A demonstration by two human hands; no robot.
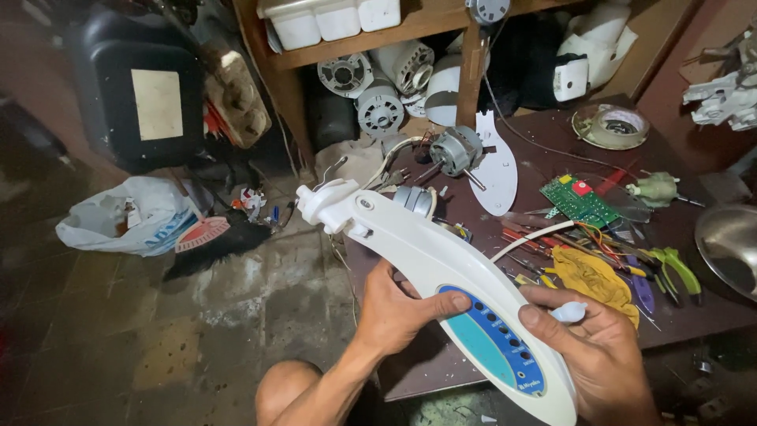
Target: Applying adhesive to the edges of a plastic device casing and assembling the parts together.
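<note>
Over the cluttered bench [710, 308], the left hand [394, 312] grips the white fan housing [441, 260] underneath while the right hand [595, 347], closed on a small white piece [569, 312], best steadies the panel end [497, 339] firmly.

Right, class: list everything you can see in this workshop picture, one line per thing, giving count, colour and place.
Fan stand housing: one, white with blue button panel, held over the table edge.
Small white piece: one, in the right hand's fingers.
Table: one, dark brown, right half.
Circuit board: one, green, on the table.
Motor: one, grey, at the table's back.
Yellow cloth: one, beside hand tools.
Tape roll: one, clear, far table.
Motors on shelf: several, white-grey, under the wooden shelf.
Plastic bag: one, white, on the floor.
Left hand: holds the housing from below.
Right hand: grips the panel end.
</note>
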